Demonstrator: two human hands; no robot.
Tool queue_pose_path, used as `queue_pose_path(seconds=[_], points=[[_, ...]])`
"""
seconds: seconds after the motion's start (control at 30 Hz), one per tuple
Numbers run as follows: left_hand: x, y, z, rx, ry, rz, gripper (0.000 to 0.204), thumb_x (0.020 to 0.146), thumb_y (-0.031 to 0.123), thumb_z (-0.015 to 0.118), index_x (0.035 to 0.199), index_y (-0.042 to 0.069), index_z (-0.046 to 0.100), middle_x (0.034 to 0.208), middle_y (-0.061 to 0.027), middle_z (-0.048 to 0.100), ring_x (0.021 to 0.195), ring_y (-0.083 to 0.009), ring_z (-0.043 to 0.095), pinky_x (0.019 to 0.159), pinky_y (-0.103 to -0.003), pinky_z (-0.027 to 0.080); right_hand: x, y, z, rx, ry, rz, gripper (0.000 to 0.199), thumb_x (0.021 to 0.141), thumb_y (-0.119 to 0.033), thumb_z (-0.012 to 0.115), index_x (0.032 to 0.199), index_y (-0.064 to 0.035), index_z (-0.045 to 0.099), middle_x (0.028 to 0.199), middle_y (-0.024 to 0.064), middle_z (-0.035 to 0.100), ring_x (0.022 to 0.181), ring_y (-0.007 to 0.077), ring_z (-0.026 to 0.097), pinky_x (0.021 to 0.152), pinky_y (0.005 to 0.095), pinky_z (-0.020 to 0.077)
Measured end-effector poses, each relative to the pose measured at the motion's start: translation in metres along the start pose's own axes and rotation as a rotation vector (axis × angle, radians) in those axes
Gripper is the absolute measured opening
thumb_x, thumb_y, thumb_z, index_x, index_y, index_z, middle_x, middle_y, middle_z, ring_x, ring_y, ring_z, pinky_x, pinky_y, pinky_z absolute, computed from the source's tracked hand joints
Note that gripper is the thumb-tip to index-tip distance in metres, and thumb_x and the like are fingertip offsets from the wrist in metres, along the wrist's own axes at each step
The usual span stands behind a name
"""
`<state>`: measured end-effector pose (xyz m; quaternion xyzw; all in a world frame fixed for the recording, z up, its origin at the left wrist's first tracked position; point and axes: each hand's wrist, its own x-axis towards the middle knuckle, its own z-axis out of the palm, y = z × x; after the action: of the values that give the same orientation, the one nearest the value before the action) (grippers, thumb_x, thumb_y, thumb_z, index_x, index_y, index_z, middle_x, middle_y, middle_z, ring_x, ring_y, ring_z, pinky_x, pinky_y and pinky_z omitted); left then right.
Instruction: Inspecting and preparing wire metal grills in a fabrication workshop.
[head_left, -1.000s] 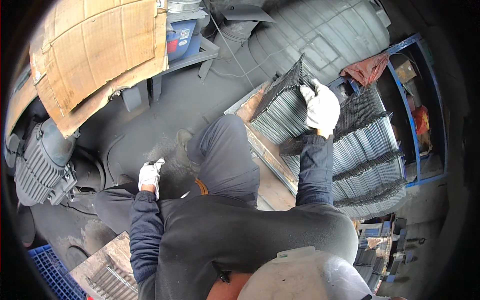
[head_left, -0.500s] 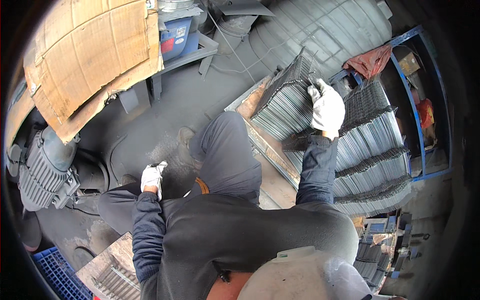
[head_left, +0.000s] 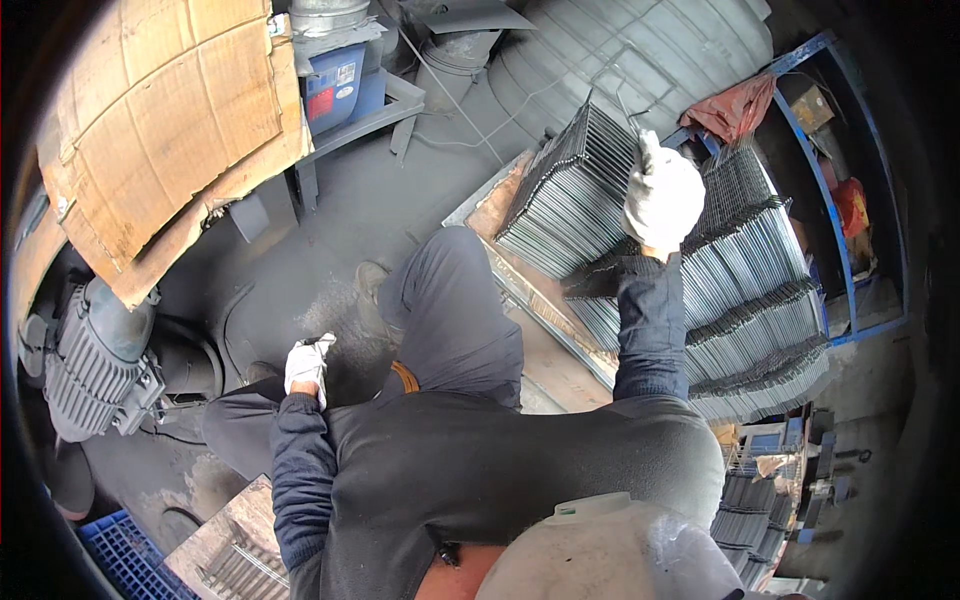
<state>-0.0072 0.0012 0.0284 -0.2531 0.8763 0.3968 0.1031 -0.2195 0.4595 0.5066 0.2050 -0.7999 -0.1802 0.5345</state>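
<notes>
While the right hand grips a bent wire above the stack, the left hand is curled; its content I cannot tell.

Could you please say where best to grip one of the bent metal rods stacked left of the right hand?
Probably by its upper end, from above: the bent metal rods stand closely packed, with tops uncovered beside the right hand.

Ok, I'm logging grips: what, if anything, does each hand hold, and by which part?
The right hand appears to hold a thin bent metal rod by its near end. For the left hand, I cannot tell.
</notes>
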Motion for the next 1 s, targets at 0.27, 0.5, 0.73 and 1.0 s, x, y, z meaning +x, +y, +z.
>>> queue_pose_path(seconds=[0.27, 0.5, 0.73, 1.0], points=[[-0.018, 0.038, -0.021, -0.074, -0.032, -0.042, 0.064, 0.098, 0.060, 0.063, 0.117, 0.001, 0.077, 0.115, -0.0244, 0.076, 0.112, -0.0395, 0.071, 0.097, -0.044, 0.053, -0.019, 0.002, 0.017, 0.064, -0.147, -0.078, 0.030, 0.084, -0.009, 0.070, 0.112, -0.0175, 0.073, 0.084, 0.0050, 0.068, 0.082, 0.0281, 0.068, 0.072, 0.0434, 0.0552], [-0.006, 0.021, -0.006, -0.138, -0.075, -0.127, 0.065, 0.095, 0.063, 0.065, 0.114, 0.002, 0.077, 0.111, -0.0240, 0.076, 0.103, -0.0411, 0.071, 0.090, -0.045, 0.054, -0.020, -0.001, 0.023, 0.102, -0.234, -0.120, 0.022, 0.089, -0.011, 0.071, 0.110, -0.0142, 0.072, 0.081, 0.0060, 0.067, 0.078, 0.0282, 0.067, 0.070, 0.0426, 0.0546], [-0.002, 0.007, -0.002, -0.020, -0.039, -0.005, 0.068, 0.095, 0.064, 0.063, 0.112, 0.001, 0.077, 0.109, -0.0239, 0.076, 0.105, -0.0406, 0.070, 0.091, -0.048, 0.053, -0.014, -0.005, 0.010, 0.127, -0.276, -0.088, 0.025, 0.088, -0.009, 0.071, 0.112, -0.0145, 0.072, 0.079, 0.0050, 0.066, 0.078, 0.0270, 0.067, 0.077, 0.0422, 0.0570], [0.003, 0.004, 0.005, 0.022, -0.028, -0.013, 0.066, 0.095, 0.064, 0.063, 0.100, 0.000, 0.078, 0.097, -0.0210, 0.076, 0.094, -0.0384, 0.071, 0.085, -0.046, 0.052, -0.027, 0.008, 0.019, 0.275, -0.187, -0.182, 0.038, 0.081, -0.007, 0.073, 0.118, -0.0156, 0.073, 0.083, 0.0036, 0.068, 0.080, 0.0260, 0.068, 0.096, 0.0440, 0.0575]])
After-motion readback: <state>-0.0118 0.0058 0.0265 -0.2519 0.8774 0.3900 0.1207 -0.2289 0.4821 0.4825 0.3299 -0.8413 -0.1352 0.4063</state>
